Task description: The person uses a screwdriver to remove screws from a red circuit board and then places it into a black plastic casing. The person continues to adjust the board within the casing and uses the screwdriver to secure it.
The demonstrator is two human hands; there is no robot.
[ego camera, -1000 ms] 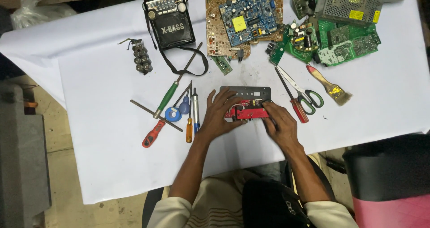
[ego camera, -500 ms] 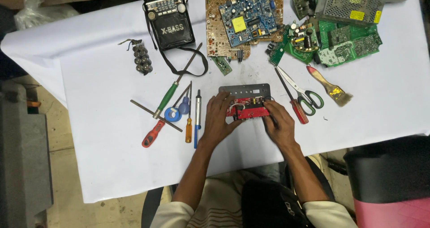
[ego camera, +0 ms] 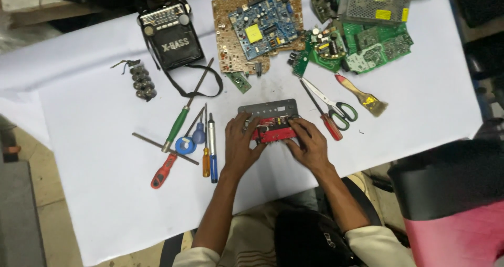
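Note:
A small red circuit board (ego camera: 273,130) lies against a grey metal panel (ego camera: 269,109) at the table's middle. My left hand (ego camera: 240,146) grips the board's left end, fingers curled over its edge. From the right, my right hand (ego camera: 310,143) holds the other end, fingertips on the red board. Both hands rest on the white cloth (ego camera: 105,183).
Several screwdrivers (ego camera: 181,122) and a roll of blue tape (ego camera: 185,144) lie left of my hands. Scissors (ego camera: 331,104), a red-handled tool (ego camera: 328,122) and a brush (ego camera: 362,95) lie to the right. A black radio (ego camera: 170,36), battery pack (ego camera: 140,80) and several circuit boards (ego camera: 262,25) sit farther back.
Both hands stay on the red board with only slight finger shifts. The view has drifted a little.

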